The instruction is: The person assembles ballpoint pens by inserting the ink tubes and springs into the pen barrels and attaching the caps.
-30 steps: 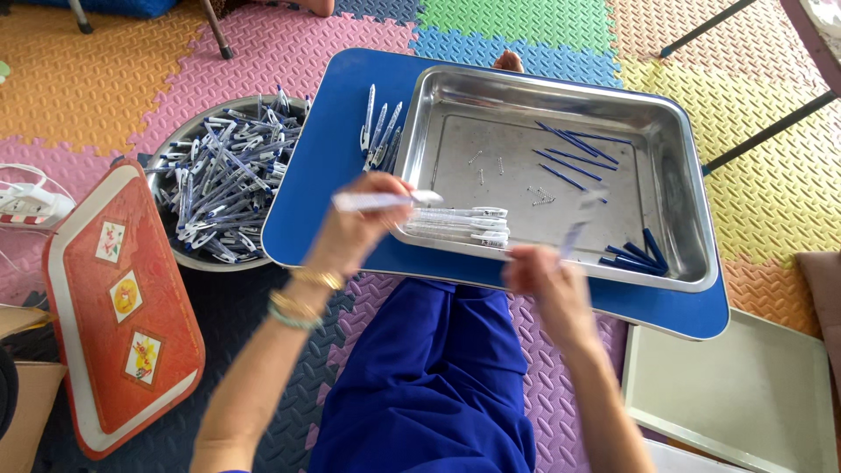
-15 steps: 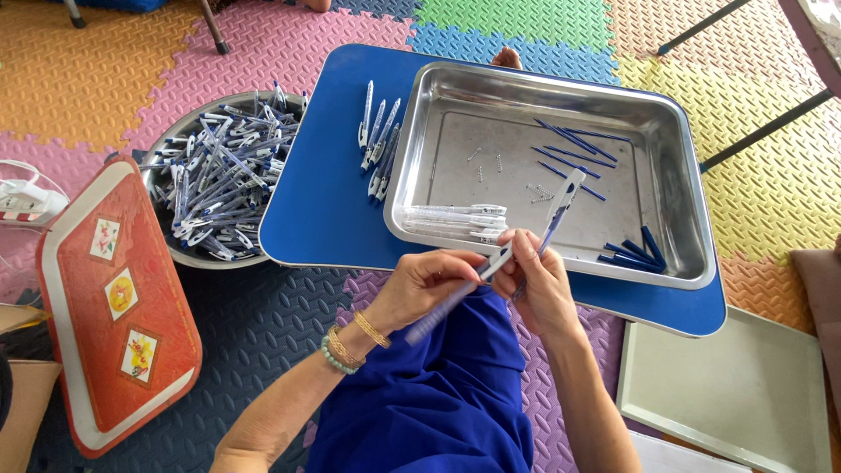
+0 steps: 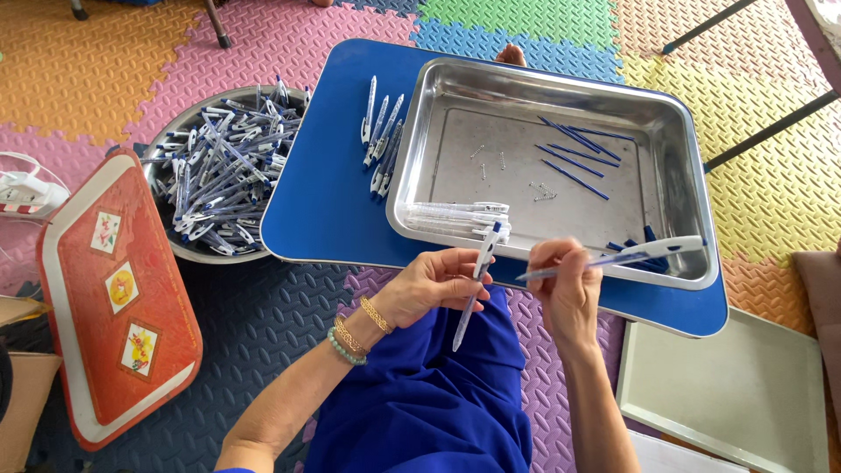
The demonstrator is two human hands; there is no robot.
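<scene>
A seated person works over a low blue table (image 3: 324,210) set on coloured foam floor mats. The left hand (image 3: 434,285) is closed in a finger-and-thumb grip on a white pen barrel (image 3: 473,289), held nearly upright just off the table's near edge, its blue tip pointing up toward the tray. The right hand (image 3: 565,285), also closed, pinches a thin blue refill (image 3: 569,265) that runs level to the right and ends in a white pen piece (image 3: 670,246) above the near right corner of the steel tray (image 3: 420,149). The two hands are near each other but apart. Inside the tray lie loose blue refills (image 3: 574,153) toward the far right, a few small springs (image 3: 543,191) at the middle, and clear barrels (image 3: 455,217) along the near left wall. Finished pens (image 3: 381,140) rest on the table just left of the tray. Beyond the table's left edge, a round metal bowl (image 3: 166,149) on the floor is heaped with pens, beside a red tray (image 3: 105,298).
</scene>
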